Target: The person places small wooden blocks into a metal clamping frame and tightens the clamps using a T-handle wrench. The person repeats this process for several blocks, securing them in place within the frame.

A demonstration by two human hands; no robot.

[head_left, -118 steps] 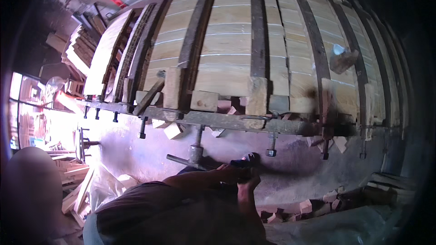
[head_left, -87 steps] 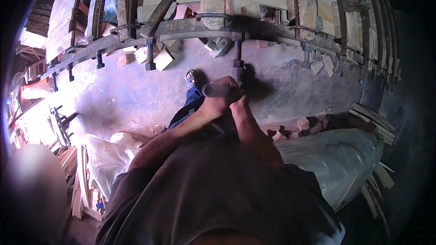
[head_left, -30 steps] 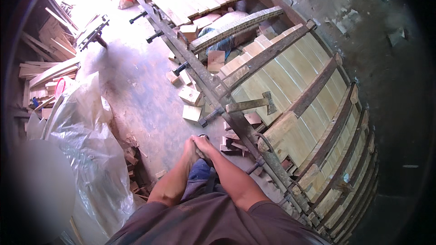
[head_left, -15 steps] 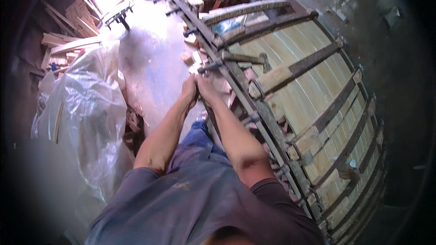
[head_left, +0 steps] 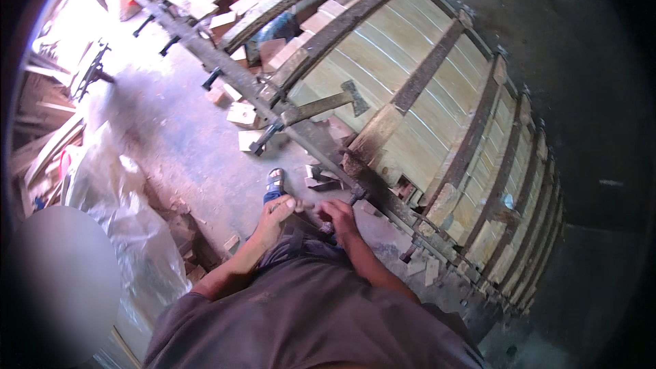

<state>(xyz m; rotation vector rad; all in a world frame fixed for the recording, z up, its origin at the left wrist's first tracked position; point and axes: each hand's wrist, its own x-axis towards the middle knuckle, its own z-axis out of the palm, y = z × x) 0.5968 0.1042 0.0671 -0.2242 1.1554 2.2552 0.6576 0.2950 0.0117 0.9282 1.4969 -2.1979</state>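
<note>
In front of my waist my left hand [head_left: 275, 213] is half closed, thumb laid over bent fingers. Whatever it may pinch is too blurred to name. Just to its right, my right hand [head_left: 337, 219] has its fingers curled in, and what lies within them is hidden. Beside the right hand a dark clamp screw [head_left: 357, 195] sticks out from the long metal bar [head_left: 311, 145]. The bar edges a large rack of pale wooden boards [head_left: 417, 143] held under dark crossbars. On these boards lies a hatchet [head_left: 321, 106] with a wooden handle, its head pointing right.
More clamp screws [head_left: 263, 140] jut from the bar toward my side. Wood blocks [head_left: 242, 115] lie on the floor beneath it. At left is a clear plastic sheet [head_left: 130, 212], with scrap wood [head_left: 51, 143] behind. A metal stand [head_left: 93, 72] stands at far left.
My view has turned and shifted, so the rack sits further left. My hands were together beside the bar; now they are apart, nearer my waist, and arms more bent.
</note>
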